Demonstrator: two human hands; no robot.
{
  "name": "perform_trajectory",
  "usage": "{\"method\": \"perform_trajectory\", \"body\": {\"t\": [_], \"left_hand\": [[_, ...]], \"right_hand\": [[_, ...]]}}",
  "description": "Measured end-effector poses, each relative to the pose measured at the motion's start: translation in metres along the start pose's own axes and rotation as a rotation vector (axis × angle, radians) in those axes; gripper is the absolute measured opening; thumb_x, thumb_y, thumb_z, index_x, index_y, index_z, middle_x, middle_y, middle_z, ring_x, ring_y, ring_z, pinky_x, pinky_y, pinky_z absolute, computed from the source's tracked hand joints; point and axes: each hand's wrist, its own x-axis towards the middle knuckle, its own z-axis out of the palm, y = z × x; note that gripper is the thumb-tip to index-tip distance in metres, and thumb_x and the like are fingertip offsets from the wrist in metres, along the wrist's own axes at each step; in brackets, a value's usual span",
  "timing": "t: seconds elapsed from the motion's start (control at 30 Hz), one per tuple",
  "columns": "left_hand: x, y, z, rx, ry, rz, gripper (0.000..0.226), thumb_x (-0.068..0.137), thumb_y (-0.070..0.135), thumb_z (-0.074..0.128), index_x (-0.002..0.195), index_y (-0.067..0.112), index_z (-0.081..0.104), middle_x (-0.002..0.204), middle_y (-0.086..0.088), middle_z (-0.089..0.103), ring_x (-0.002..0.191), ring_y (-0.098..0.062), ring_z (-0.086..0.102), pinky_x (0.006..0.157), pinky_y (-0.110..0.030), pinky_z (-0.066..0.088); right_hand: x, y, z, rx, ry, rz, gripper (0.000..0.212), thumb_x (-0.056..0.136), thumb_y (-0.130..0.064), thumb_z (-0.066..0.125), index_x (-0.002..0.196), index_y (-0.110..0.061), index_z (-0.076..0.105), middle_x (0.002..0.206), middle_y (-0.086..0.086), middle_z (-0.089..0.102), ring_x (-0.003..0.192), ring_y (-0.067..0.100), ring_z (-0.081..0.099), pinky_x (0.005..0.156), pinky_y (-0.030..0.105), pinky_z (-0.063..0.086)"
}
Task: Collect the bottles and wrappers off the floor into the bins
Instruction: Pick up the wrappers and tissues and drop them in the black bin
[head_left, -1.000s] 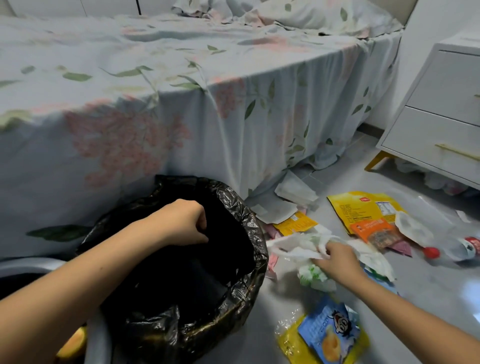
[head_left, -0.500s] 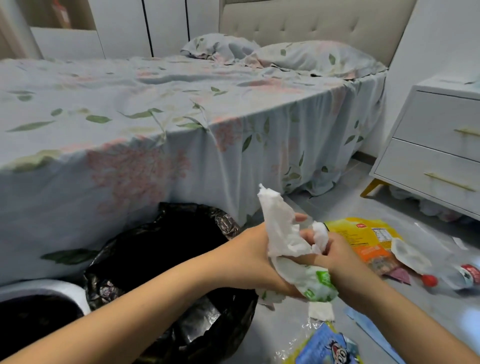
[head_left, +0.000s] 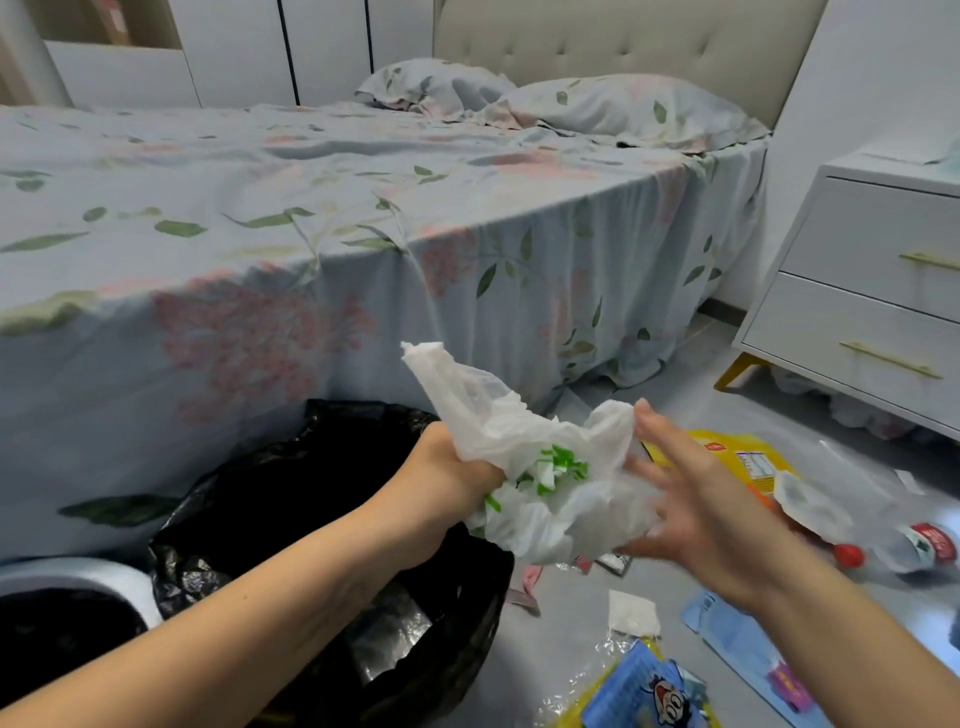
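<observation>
The person's left hand (head_left: 447, 470) is gripping a crumpled white plastic bag with green print (head_left: 524, 467), fist closed round its gathered middle, and holding it up in the air just over the near edge of the black-lined bin (head_left: 332, 525) that is standing against the flowered bed (head_left: 291, 234). The right hand (head_left: 691, 514) is spreading open beside the bag, fingers splayed and only brushing its loose right side. Behind it a yellow wrapper (head_left: 727, 457) and a clear bottle with a red cap (head_left: 893, 540) are lying on the grey floor (head_left: 566, 644) near the white nightstand (head_left: 872, 291), and a blue snack packet (head_left: 649, 691) is sitting by the person's right forearm.

Soft even daylight, right hand (head_left: 711, 514) motion-blurred, wide-angle edges.
</observation>
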Motion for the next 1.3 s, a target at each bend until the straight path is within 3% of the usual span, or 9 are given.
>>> {"method": "perform_trajectory", "body": {"t": [0.13,0.23,0.37,0.47,0.53,0.7,0.9,1.07,1.3], "left_hand": [[0.003,0.007,0.012,0.153,0.085,0.082,0.020,0.082,0.002,0.061,0.067,0.015,0.058,0.066,-0.001,0.060,0.070,-0.018,0.059,0.053,-0.027,0.045],[0.000,0.011,0.015,0.625,0.259,0.331,0.005,0.082,0.027,0.063,0.083,0.026,0.067,0.086,-0.001,0.067,0.083,-0.018,0.065,0.068,-0.030,0.051],[0.001,0.012,0.027,1.158,0.110,0.421,0.043,0.088,0.050,0.045,0.130,0.047,0.040,0.132,0.009,0.046,0.107,-0.017,0.056,0.086,-0.037,0.050],[0.008,0.002,0.023,0.854,-0.152,0.340,0.066,0.082,0.034,0.060,0.133,0.057,0.025,0.139,0.007,0.036,0.125,-0.014,0.046,0.099,-0.034,0.046],[0.007,-0.002,0.009,0.685,-0.314,0.274,0.088,0.073,0.031,0.068,0.147,0.039,0.021,0.143,0.009,0.027,0.133,-0.001,0.036,0.104,-0.016,0.039],[-0.001,0.017,-0.030,0.145,-0.174,0.157,0.070,0.057,0.039,0.073,0.124,0.040,0.054,0.136,0.013,0.052,0.122,-0.006,0.056,0.091,-0.026,0.051],[-0.017,0.023,-0.039,0.805,-0.195,0.290,0.069,0.057,0.043,0.088,0.117,0.032,0.055,0.115,0.020,0.055,0.106,0.010,0.051,0.084,-0.004,0.038],[-0.011,0.015,-0.074,0.876,0.070,0.168,0.034,0.056,0.024,0.083,0.085,0.029,0.067,0.071,0.013,0.067,0.063,0.011,0.057,0.059,-0.008,0.039],[0.008,-0.022,-0.106,1.308,-0.175,-0.175,0.046,0.064,0.023,0.081,0.109,0.020,0.071,0.093,0.004,0.065,0.088,-0.011,0.059,0.069,-0.019,0.042]], "right_hand": [[-0.008,0.012,0.027,0.479,-0.448,0.224,0.068,0.078,-0.065,0.055,0.127,-0.019,0.061,0.133,0.016,0.058,0.123,0.037,0.053,0.098,0.057,0.045],[-0.008,0.015,0.040,0.532,-0.378,0.021,0.055,0.084,-0.047,0.059,0.130,-0.016,0.058,0.130,0.013,0.061,0.115,0.029,0.061,0.098,0.045,0.049],[-0.004,0.026,0.056,0.427,-0.242,-0.187,0.049,0.086,-0.032,0.059,0.132,-0.021,0.050,0.125,0.008,0.064,0.114,0.020,0.063,0.095,0.039,0.052],[0.001,0.033,0.051,0.235,-0.062,-0.288,0.046,0.078,-0.030,0.067,0.121,-0.024,0.052,0.114,0.004,0.070,0.101,0.016,0.069,0.081,0.034,0.055],[0.008,0.039,0.038,-0.034,0.110,-0.368,0.035,0.080,-0.026,0.072,0.112,-0.027,0.057,0.109,0.004,0.069,0.098,0.017,0.069,0.077,0.033,0.056],[0.019,0.047,0.025,-0.336,0.148,-0.416,0.036,0.076,-0.021,0.078,0.106,-0.029,0.059,0.094,-0.004,0.071,0.081,0.010,0.069,0.059,0.026,0.054],[0.037,0.041,0.053,-0.318,0.008,-0.415,0.019,0.073,-0.010,0.079,0.089,-0.009,0.068,0.082,0.014,0.073,0.069,0.013,0.064,0.062,0.032,0.052],[0.056,0.039,0.075,-0.350,-0.158,-0.290,0.019,0.081,-0.008,0.072,0.099,-0.013,0.072,0.097,0.010,0.074,0.080,0.015,0.067,0.077,0.033,0.058],[0.088,0.028,0.069,-1.049,-0.071,-0.497,0.006,0.080,-0.025,0.068,0.084,-0.024,0.072,0.074,-0.010,0.071,0.068,-0.001,0.063,0.070,0.014,0.048]]}}
